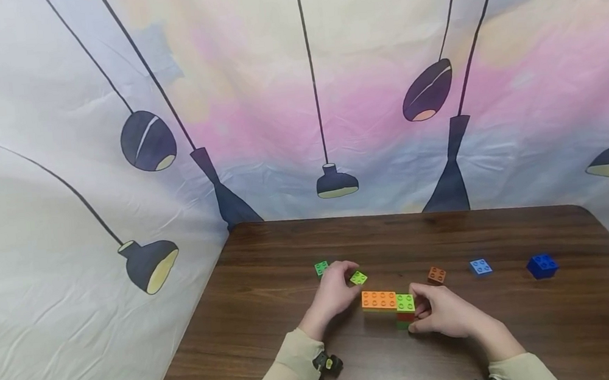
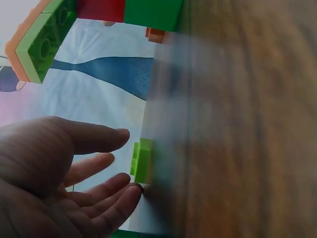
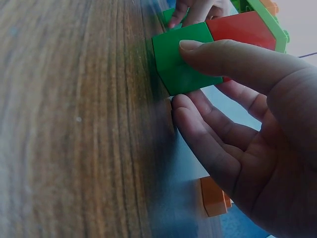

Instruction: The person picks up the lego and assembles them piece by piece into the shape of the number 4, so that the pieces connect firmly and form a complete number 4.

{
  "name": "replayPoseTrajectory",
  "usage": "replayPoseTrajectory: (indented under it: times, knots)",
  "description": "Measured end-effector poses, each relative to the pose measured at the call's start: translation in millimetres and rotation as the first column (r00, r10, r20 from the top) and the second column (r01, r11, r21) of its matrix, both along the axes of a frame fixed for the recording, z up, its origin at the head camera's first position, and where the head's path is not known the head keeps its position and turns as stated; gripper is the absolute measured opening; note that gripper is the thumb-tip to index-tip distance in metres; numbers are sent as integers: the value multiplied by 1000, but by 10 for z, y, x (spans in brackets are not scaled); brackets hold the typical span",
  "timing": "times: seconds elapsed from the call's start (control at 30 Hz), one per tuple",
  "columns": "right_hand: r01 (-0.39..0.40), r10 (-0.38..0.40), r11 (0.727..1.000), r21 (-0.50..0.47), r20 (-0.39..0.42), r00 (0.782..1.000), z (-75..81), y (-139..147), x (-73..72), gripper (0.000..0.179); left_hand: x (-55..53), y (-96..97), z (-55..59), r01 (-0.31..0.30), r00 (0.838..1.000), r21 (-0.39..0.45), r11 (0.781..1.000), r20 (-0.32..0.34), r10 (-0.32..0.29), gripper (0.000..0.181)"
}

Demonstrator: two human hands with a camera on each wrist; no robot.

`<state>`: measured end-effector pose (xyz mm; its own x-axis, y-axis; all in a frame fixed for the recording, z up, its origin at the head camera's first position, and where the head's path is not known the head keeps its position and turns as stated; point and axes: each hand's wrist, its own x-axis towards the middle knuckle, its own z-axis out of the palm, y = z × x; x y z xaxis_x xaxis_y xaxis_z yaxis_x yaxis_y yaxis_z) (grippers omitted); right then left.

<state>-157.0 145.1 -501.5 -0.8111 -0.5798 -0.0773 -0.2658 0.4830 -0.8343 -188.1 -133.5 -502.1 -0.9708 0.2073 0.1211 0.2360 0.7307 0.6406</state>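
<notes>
My right hand holds a stack of toy building bricks at its right side. In the right wrist view its thumb lies on the green bottom brick, under a red brick. A lime brick tops the stack, and beside it an orange brick juts out to the left, with lime showing beneath. My left hand is spread around a small lime brick on the table. In the left wrist view, thumb and fingers stand apart, the lime brick just beyond the fingertips.
A green brick lies just behind my left hand. Behind my right hand is a brown-orange brick; farther right are a light blue brick and a taller dark blue brick. The wooden table ends at a lamp-patterned cloth.
</notes>
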Motion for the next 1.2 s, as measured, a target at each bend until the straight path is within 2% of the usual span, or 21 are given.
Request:
replayPoseTrajectory:
  times: [0.13, 0.33, 0.77, 1.2]
  knots:
    - [-4, 4, 1000, -6, 1, 1000, -9, -5, 1, 45, -24, 34, 12, 1, 1000, -45, 999, -6, -1, 41]
    - [-14, 14, 1000, -8, 8, 1000, -33, -15, -7, 44, -26, 75, -3, -32, 999, -79, 996, 14, 33, 44]
    - [-4, 4, 1000, 13, -3, 1000, -12, 25, -11, 45, -42, 133, -6, -61, 998, -153, 986, -8, 60, 37]
    - [-6, 6, 1000, 24, -7, 1000, -31, 22, -47, 44, -48, 150, -10, -66, 998, -156, 985, -5, 66, 33]
